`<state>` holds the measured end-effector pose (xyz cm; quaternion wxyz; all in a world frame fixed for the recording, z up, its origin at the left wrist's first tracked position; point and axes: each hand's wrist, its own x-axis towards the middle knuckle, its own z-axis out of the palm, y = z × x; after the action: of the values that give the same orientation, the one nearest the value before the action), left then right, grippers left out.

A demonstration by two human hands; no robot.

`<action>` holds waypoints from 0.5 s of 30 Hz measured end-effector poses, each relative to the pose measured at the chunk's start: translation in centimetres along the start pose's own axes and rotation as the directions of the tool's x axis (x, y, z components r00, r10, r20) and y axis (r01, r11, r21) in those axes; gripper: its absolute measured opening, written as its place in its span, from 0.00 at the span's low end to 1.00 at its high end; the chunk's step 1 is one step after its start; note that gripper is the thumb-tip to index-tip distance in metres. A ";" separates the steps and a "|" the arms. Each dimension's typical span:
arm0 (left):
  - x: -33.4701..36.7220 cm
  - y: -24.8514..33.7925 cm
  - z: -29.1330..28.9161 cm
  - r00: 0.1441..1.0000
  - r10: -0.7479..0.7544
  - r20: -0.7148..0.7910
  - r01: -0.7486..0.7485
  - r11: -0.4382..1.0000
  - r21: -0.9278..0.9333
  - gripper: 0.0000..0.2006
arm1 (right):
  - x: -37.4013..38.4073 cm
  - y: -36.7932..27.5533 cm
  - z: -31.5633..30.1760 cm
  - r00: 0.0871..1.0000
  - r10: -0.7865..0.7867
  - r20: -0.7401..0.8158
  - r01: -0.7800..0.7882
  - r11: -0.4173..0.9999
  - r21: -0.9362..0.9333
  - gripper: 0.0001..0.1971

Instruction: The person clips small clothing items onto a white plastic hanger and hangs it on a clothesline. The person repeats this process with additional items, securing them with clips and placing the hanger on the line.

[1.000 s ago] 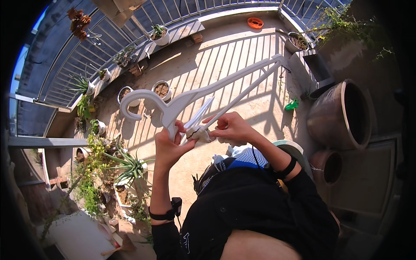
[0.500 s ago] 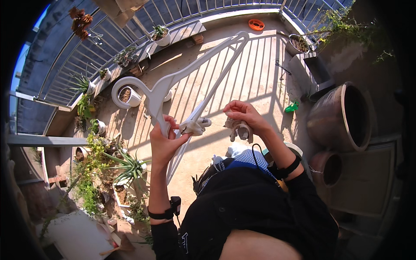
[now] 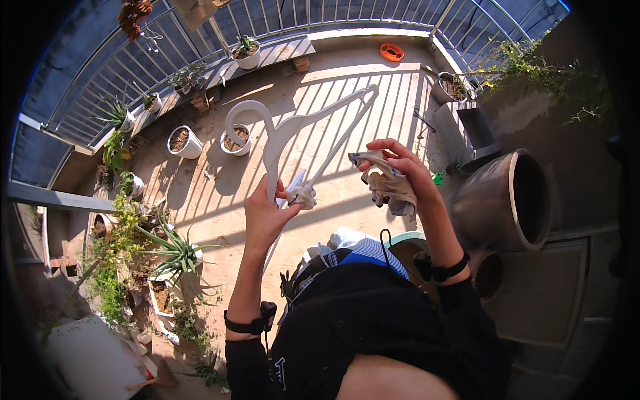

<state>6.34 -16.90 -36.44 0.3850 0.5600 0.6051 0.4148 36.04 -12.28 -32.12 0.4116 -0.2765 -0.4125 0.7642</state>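
Observation:
My left hand [image 3: 263, 217] is closed on a white clothes hanger [image 3: 303, 121], whose hook curls up and whose arm reaches to the far right. Beside my left fingertips a small bunched white cloth [image 3: 304, 196] rests against the hanger; its kind is hard to make out. To the right, my right hand [image 3: 410, 170] pinches a crumpled off-white cloth [image 3: 392, 192] with dark marks, hanging in folds apart from the hanger. Striped blue-and-white cloth [image 3: 383, 257] lies close to my body, next to a basin with a pale green rim [image 3: 408, 237].
Two white pots of soil [image 3: 190, 148] [image 3: 241, 141] stand on the concrete floor. Potted plants, including a spiky aloe [image 3: 175, 252], line the left side. Large brown urns [image 3: 490, 200] stand on the right. A metal railing [image 3: 293, 20] curves behind an orange ring-shaped object [image 3: 391, 53].
My right hand has risen and moved right, and its cloth now hangs longer and looser. The hanger has tilted and its hook has shifted right and up.

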 end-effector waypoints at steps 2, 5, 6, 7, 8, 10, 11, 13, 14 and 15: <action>-0.2 0.2 0.2 1.000 -0.018 0.016 0.018 1.000 -0.006 0.22 | 0.4 0.0 0.9 1.000 -0.015 0.022 0.015 1.000 -0.013 0.22; -0.4 0.8 0.4 0.998 -0.021 0.055 0.020 1.000 0.012 0.23 | 0.8 0.5 2.1 0.996 -0.073 0.044 0.076 0.995 -0.063 0.22; -0.5 1.1 0.3 0.999 -0.009 0.052 0.008 1.000 0.018 0.23 | 1.0 0.9 2.4 0.995 -0.084 0.057 0.088 0.994 -0.072 0.21; -0.5 1.3 0.3 0.999 0.005 0.053 -0.006 1.000 0.017 0.23 | 1.3 1.5 2.8 0.997 -0.059 0.059 0.064 0.995 -0.083 0.19; -0.5 1.6 0.2 0.998 -0.012 0.061 0.011 1.000 0.018 0.23 | 1.7 2.2 3.3 0.999 -0.023 0.029 0.026 0.993 -0.113 0.19; -0.8 2.0 0.1 0.996 -0.032 0.083 0.030 0.999 0.016 0.23 | 2.3 3.3 3.6 0.996 0.085 -0.001 -0.085 0.988 -0.132 0.18; -1.0 2.2 0.0 0.994 -0.059 0.094 0.058 0.998 0.016 0.23 | 2.4 3.7 3.7 0.991 0.130 -0.036 -0.134 0.980 -0.148 0.18; -1.2 2.5 -0.2 0.995 -0.057 0.087 0.053 0.997 0.056 0.23 | 2.5 4.3 3.8 0.990 0.137 -0.011 -0.138 0.989 -0.047 0.19; -1.3 2.5 -0.2 0.995 -0.056 0.085 0.049 0.996 0.077 0.23 | 2.5 4.5 3.8 0.989 0.149 -0.012 -0.149 0.989 -0.016 0.20; -1.3 2.5 -0.2 0.997 -0.032 0.066 0.026 0.996 0.089 0.23 | 2.6 4.6 3.8 0.985 0.173 -0.027 -0.172 0.985 0.010 0.22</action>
<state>7.13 -18.13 -34.02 0.3861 0.5811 0.6176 0.3630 29.95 -13.07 -34.33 0.3506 -0.3200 -0.3783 0.7947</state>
